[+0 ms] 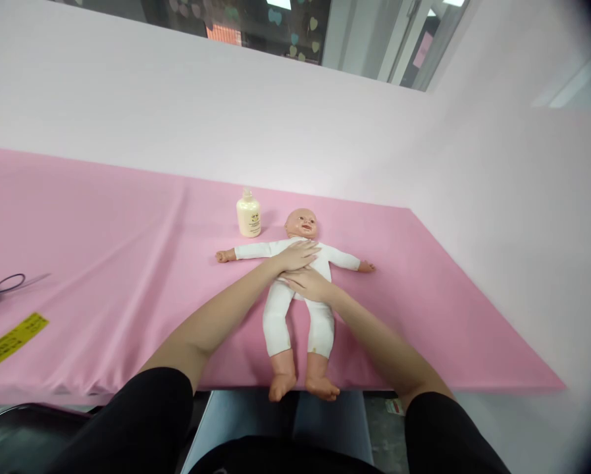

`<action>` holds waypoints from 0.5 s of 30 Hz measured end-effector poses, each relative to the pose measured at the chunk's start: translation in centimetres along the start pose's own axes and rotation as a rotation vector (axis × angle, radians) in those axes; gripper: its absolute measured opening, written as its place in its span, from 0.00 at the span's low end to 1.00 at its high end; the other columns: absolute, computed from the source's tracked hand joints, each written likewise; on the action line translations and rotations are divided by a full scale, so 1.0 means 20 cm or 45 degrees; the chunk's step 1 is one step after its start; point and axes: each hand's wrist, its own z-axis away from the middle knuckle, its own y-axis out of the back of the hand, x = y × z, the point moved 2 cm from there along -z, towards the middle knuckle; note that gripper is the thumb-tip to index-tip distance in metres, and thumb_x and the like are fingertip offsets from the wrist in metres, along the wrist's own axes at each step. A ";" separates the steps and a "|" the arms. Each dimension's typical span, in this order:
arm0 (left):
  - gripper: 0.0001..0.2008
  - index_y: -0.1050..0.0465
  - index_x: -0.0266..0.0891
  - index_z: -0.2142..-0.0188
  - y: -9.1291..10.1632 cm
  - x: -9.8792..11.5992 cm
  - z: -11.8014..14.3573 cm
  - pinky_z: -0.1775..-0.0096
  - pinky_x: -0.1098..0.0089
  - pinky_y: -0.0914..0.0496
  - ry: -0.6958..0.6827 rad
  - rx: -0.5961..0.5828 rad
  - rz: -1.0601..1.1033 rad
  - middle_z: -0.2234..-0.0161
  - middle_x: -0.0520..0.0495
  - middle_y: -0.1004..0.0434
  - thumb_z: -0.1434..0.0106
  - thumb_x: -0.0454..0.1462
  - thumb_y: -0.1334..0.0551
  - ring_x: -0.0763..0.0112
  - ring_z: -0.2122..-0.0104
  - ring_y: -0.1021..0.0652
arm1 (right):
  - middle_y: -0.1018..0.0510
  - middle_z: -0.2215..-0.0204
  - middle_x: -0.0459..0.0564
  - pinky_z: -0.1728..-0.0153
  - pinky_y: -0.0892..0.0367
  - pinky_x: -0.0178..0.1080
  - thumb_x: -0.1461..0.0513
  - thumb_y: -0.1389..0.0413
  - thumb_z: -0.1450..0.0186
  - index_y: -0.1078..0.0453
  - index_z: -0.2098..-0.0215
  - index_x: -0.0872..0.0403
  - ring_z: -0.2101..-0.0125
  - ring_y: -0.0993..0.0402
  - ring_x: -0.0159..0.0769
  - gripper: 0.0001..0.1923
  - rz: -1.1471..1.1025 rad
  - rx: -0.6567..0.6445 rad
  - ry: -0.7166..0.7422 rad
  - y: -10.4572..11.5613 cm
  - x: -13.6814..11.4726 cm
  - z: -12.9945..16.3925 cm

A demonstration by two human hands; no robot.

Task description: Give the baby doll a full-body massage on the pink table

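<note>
Both hands flat on the baby doll (300,299)
Left hand (298,255) spread on its chest; right hand (310,284) flat at 6 o'clock, on the belly.

- Just left of the doll's head (301,224) you have a bottle (249,214) standing in the way.
- Right of the doll, the pink cloth (424,296) gives you free room.
- Far left, a yellow strip (10,342) and a black cable (4,284) lie.

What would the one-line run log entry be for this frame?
left hand: flat on doll chest | right hand: flat on doll belly | doll: face-up on pink sheet | lotion bottle: upright near head
</note>
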 end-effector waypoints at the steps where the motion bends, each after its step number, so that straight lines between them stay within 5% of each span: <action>1: 0.23 0.25 0.44 0.39 0.01 -0.02 0.03 0.28 0.49 0.50 0.028 0.030 -0.022 0.30 0.42 0.34 0.30 0.47 0.42 0.52 0.28 0.39 | 0.24 0.37 0.47 0.28 0.43 0.48 0.57 0.56 0.23 0.25 0.38 0.48 0.35 0.30 0.42 0.23 -0.022 -0.028 0.041 0.02 0.00 0.03; 6: 0.31 0.38 0.41 0.30 -0.02 -0.10 0.24 0.28 0.46 0.55 0.244 0.202 -0.011 0.25 0.38 0.47 0.27 0.49 0.48 0.49 0.25 0.49 | 0.25 0.36 0.49 0.25 0.52 0.52 0.57 0.56 0.23 0.26 0.37 0.49 0.32 0.34 0.42 0.24 -0.156 -0.011 0.012 0.09 0.10 0.11; 11: 0.33 0.44 0.35 0.27 -0.02 -0.07 0.32 0.29 0.39 0.54 0.463 0.211 -0.034 0.24 0.32 0.53 0.26 0.48 0.48 0.43 0.25 0.51 | 0.31 0.32 0.55 0.25 0.52 0.55 0.55 0.56 0.24 0.29 0.34 0.56 0.28 0.41 0.45 0.27 -0.142 0.382 -0.314 0.13 0.24 0.08; 15: 0.29 0.31 0.37 0.35 -0.04 0.08 0.29 0.29 0.40 0.50 0.175 0.055 -0.074 0.29 0.34 0.38 0.32 0.45 0.39 0.42 0.28 0.41 | 0.34 0.30 0.57 0.25 0.53 0.52 0.55 0.57 0.24 0.33 0.31 0.57 0.27 0.45 0.44 0.28 -0.139 0.494 -0.307 0.14 0.21 -0.06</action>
